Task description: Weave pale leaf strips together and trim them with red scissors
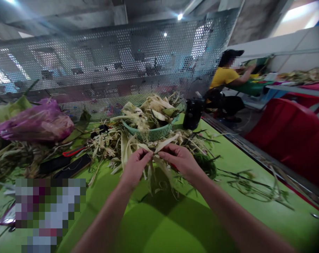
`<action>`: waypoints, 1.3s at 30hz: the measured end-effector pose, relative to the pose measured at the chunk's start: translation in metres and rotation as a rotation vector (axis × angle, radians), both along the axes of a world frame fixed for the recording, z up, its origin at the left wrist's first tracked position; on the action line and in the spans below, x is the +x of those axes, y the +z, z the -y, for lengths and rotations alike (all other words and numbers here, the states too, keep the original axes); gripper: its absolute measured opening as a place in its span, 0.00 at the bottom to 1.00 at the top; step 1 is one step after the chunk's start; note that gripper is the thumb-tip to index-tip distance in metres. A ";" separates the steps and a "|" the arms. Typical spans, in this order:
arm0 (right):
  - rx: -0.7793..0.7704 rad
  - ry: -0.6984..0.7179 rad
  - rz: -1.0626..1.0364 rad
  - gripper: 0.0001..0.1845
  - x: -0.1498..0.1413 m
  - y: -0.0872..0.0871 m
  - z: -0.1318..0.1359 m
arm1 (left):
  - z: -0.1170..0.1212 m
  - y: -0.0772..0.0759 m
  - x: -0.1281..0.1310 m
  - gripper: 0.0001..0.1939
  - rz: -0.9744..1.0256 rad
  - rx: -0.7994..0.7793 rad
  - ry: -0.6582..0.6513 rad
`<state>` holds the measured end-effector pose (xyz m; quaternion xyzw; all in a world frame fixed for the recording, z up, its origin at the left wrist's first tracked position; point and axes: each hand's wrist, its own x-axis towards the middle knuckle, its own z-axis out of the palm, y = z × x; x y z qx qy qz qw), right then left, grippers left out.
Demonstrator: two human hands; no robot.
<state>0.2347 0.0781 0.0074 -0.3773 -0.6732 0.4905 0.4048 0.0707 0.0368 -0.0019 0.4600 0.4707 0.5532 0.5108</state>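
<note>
My left hand (135, 165) and my right hand (180, 160) meet above the green table, thumbs and fingertips pinched close together. Between them is a bunch of pale dried corn husks (159, 172), gathered at a narrow middle. Some strips stick up above the fingers and wider pieces hang below. Both hands are closed on the bunch; any thread at the pinch is too small to make out. Just beyond the hands stands a green plastic basket (155, 133) heaped with dry husks (159, 109). Loose husk scraps (106, 142) lie around its base.
A black jar (193, 114) stands right of the basket, a dark green bundle (205, 165) nearer. At left are a purple plastic bag (38, 121), red-handled scissors (73, 151) and a dark phone (73, 167). A perforated metal screen (96, 70) rises behind. A person in yellow (226, 77) sits beyond.
</note>
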 end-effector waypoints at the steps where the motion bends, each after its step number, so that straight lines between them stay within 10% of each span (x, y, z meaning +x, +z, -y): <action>1: -0.034 -0.028 -0.043 0.14 0.000 -0.001 -0.001 | -0.001 -0.001 0.000 0.13 -0.043 0.029 -0.013; 16: -0.062 -0.112 -0.181 0.09 -0.005 0.000 0.004 | 0.001 -0.001 0.005 0.09 -0.343 0.054 -0.141; 26: -0.015 0.057 0.027 0.10 -0.005 -0.001 0.001 | -0.003 -0.002 -0.006 0.13 0.157 -0.081 0.039; 39: 0.813 -0.083 0.289 0.12 -0.007 0.002 0.014 | -0.005 -0.003 -0.010 0.14 0.347 -0.229 0.086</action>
